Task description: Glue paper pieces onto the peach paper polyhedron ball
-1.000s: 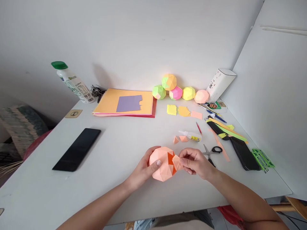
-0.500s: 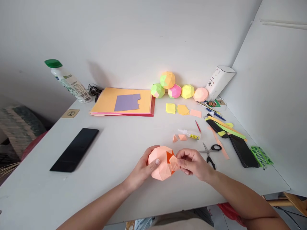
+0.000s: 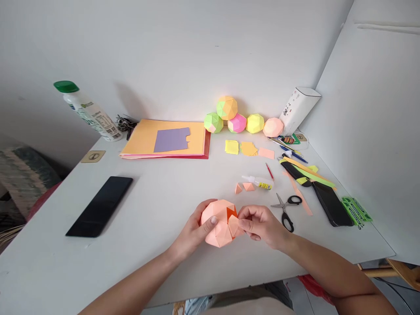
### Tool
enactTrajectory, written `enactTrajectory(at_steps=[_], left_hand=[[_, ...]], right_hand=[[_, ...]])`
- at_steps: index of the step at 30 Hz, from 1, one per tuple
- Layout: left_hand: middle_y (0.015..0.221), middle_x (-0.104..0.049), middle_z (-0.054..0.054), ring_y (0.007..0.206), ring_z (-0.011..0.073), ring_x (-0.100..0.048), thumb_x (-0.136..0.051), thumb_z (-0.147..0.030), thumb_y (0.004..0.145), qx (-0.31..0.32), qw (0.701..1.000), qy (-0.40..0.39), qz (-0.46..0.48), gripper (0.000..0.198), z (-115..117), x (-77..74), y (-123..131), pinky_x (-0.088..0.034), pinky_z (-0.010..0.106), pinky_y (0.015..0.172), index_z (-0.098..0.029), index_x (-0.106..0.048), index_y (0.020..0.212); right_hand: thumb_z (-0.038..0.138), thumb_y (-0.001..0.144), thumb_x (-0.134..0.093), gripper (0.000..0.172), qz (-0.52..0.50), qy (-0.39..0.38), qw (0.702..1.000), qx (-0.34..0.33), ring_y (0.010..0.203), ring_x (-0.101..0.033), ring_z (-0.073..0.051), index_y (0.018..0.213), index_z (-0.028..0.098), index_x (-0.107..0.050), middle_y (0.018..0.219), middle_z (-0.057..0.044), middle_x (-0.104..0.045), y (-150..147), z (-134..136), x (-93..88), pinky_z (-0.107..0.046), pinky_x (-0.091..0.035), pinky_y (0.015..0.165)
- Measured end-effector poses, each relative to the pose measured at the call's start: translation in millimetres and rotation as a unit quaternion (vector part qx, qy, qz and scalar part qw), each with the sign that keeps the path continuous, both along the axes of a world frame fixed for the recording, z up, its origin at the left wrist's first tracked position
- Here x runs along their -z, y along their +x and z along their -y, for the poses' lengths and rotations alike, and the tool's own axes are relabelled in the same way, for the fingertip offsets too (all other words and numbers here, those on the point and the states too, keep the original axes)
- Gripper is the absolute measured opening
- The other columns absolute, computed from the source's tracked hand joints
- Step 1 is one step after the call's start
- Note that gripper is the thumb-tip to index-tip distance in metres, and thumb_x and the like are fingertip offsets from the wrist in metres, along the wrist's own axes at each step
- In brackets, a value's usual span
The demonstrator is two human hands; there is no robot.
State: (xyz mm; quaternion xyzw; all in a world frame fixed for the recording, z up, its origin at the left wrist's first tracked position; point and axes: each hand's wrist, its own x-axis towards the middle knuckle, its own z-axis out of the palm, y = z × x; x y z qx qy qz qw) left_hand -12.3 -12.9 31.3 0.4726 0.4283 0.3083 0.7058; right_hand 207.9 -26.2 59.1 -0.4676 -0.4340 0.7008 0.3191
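Note:
A faceted pink paper ball (image 3: 217,236) is held above the table by my left hand (image 3: 196,227), thumb on its front and fingers behind it. The ball's right side has an opening that shows orange-red inside. My right hand (image 3: 260,224) pinches a small pink paper piece (image 3: 234,226) at that opening, overlapping the lower edge. Two small folded pink pieces, one of them (image 3: 248,187) beside a glue tube (image 3: 263,185), lie beyond the hands. Scissors (image 3: 284,205) with black handles lie spread to the right.
At the back stand several paper balls (image 3: 255,124) and a white box (image 3: 300,109). Paper sheets (image 3: 134,138), a bottle (image 3: 95,117) and a black phone (image 3: 100,205) are at left. Paper strips (image 3: 311,176) and another phone (image 3: 331,204) lie at right.
The pink piece in my right hand has shifted slightly left and down against the ball, and more of the opening's upper part shows. The whole view has shifted a little.

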Motion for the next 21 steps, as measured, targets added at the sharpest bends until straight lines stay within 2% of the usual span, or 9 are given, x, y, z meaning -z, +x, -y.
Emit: enactTrajectory(at_steps=[5,8,10,14,21], left_hand=[[0.129,-0.059,0.013,0.112,0.0298,-0.061,-0.060,-0.065,0.081,-0.009,1.000,-0.004,-0.001,0.072,1.6,3.7,-1.3,-0.053,0.039,0.090,-0.021,-0.040,0.135],[0.134,-0.056,0.015,0.117,0.0318,-0.059,-0.069,-0.066,0.073,0.012,0.999,0.013,0.045,0.089,3.0,7.7,-2.0,-0.053,0.040,0.092,-0.024,-0.030,0.141],[0.136,-0.055,0.015,0.117,0.0316,-0.059,-0.076,-0.060,0.070,0.033,0.996,0.023,0.074,0.094,3.8,9.0,-1.9,-0.053,0.040,0.090,-0.026,-0.025,0.142],[0.135,-0.055,0.013,0.114,0.0297,-0.061,-0.079,-0.046,0.073,0.031,0.996,0.047,0.068,0.080,5.0,7.2,-1.1,-0.056,0.037,0.083,-0.028,-0.032,0.135],[0.132,-0.057,0.013,0.114,0.0295,-0.060,-0.078,-0.045,0.073,0.029,0.996,0.068,0.053,0.074,4.0,3.3,0.0,-0.056,0.035,0.082,-0.027,-0.036,0.132]], right_hand=[[0.048,0.074,-0.075,0.038,-0.007,0.006,1.000,-0.008,0.040,-0.040,-0.004,0.067,0.015,-0.057,0.061,0.004,-0.055,0.4,0.3,0.1,-0.022,-0.029,0.039],[0.048,0.074,-0.075,0.037,-0.014,0.008,1.000,0.003,0.042,-0.042,-0.005,0.068,0.015,-0.058,0.062,0.002,-0.057,0.2,0.2,0.8,-0.022,-0.031,0.039],[0.047,0.074,-0.076,0.037,-0.018,0.011,1.000,0.008,0.042,-0.042,-0.005,0.068,0.015,-0.059,0.062,0.002,-0.057,0.2,0.0,1.3,-0.022,-0.031,0.040],[0.047,0.075,-0.075,0.037,-0.011,0.011,1.000,0.005,0.040,-0.042,-0.004,0.069,0.015,-0.058,0.060,0.003,-0.056,0.8,-0.6,1.6,-0.022,-0.031,0.041],[0.047,0.077,-0.073,0.036,-0.001,0.012,1.000,0.000,0.040,-0.044,-0.005,0.069,0.016,-0.057,0.058,0.004,-0.054,0.1,1.0,-0.3,-0.022,-0.033,0.043]])
